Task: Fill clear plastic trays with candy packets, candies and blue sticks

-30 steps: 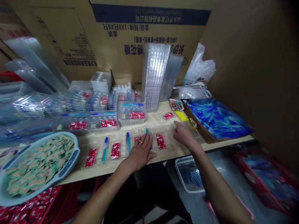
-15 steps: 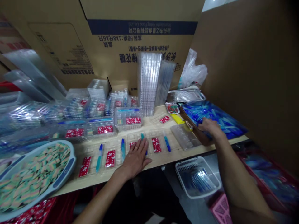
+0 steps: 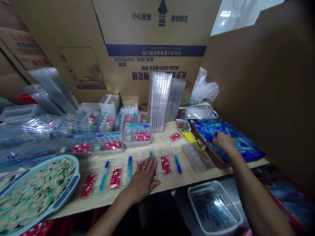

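My left hand [image 3: 144,173] lies flat, fingers stretched, over a clear plastic tray [image 3: 140,153]. Partly hidden under it are a red patterned packet [image 3: 139,163] and a blue pen-shaped stick [image 3: 151,153]. My right hand [image 3: 225,143] reaches into a cardboard box [image 3: 209,149] filled with blue and light-blue pen-shaped sticks [image 3: 238,137]. Its fingers are curled closed; what lies between them, if anything, is hidden. Beside my left hand, more trays along the table hold red packets [image 3: 165,165] and blue sticks [image 3: 177,164].
A blue-rimmed basin [image 3: 73,182] of striped candy pieces stands at left. Behind are filled packs [image 3: 137,135] and a tall stack of clear trays [image 3: 158,101] before a large carton [image 3: 157,36]. A white basket [image 3: 194,203] sits below the table's front edge.
The view has tilted upward, so the table appears lower. My left hand stays on the same tray. My right hand remains in the box of sticks, its fingers more curled.
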Motion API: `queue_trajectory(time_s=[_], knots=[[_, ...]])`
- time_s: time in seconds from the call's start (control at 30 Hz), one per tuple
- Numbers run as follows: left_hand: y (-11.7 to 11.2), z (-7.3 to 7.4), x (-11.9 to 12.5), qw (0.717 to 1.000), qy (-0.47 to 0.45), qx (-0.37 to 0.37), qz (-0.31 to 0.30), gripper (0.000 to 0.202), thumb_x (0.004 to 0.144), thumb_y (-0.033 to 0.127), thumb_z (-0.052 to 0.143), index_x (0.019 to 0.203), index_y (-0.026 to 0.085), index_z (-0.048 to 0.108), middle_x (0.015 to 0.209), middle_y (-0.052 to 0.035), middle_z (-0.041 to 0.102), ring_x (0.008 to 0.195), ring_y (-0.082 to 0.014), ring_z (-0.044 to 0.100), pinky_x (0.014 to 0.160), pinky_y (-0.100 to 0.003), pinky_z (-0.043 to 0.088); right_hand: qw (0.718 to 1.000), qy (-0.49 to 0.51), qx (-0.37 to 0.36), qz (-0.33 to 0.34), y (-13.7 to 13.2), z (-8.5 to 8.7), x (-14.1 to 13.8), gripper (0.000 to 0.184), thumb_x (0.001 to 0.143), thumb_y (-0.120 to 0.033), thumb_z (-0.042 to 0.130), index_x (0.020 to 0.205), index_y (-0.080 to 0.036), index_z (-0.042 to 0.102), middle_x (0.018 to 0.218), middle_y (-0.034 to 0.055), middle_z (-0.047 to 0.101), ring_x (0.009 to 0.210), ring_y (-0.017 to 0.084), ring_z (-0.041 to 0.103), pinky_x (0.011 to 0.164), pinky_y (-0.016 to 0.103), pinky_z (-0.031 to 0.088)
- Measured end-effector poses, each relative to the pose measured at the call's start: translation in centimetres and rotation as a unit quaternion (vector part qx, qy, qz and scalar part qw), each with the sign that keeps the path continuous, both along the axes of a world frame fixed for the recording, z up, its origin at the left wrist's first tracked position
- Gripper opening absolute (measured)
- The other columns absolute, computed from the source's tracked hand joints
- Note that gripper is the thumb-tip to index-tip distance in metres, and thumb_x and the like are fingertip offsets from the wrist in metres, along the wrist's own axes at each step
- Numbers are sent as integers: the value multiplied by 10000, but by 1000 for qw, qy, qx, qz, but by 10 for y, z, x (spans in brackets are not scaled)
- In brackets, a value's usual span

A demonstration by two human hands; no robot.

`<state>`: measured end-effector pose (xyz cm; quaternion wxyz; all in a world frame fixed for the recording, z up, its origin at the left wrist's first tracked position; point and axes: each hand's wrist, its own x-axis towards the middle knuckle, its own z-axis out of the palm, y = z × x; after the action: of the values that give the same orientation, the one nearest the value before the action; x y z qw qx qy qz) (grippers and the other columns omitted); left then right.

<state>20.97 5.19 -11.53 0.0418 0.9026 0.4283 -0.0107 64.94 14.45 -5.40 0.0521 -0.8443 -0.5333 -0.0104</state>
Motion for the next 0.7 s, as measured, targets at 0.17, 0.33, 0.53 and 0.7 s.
queue_trajectory(time_s=[0.17,0.33,0.53,0.7], knots=[[0,0,0,1000,-3,-10,0,762,1011,553,414,1627,182,161,1686,-138,113,1565,-311,116,1245,-487,239,969,-84,48,229,22,26,-77,329,968,-174,429,1253,-119,585,1167,190,679,1058,285,634,848,336,417],[-2,-2,0,1000,-15,-6,2,779,1000,533,462,1628,198,147,1687,-143,121,1567,-315,118,1241,-505,239,913,-120,-20,389,65,16,-161,327,935,-141,532,1254,-140,602,1223,181,652,1169,305,583,1043,443,340],[-4,-6,1,999,-38,-16,1,800,982,522,516,1624,188,173,1682,-147,160,1563,-328,135,1245,-516,226,921,-106,-16,375,77,4,-174,388,975,-368,638,1294,-150,598,1316,131,597,1165,274,596,1012,494,483],[-2,-4,2,998,-62,-33,2,817,979,570,485,1624,174,178,1676,-167,163,1562,-345,134,1233,-544,224,931,-72,34,355,42,8,-163,385,977,-386,649,1286,-161,604,1299,120,605,1101,243,633,931,442,562]])
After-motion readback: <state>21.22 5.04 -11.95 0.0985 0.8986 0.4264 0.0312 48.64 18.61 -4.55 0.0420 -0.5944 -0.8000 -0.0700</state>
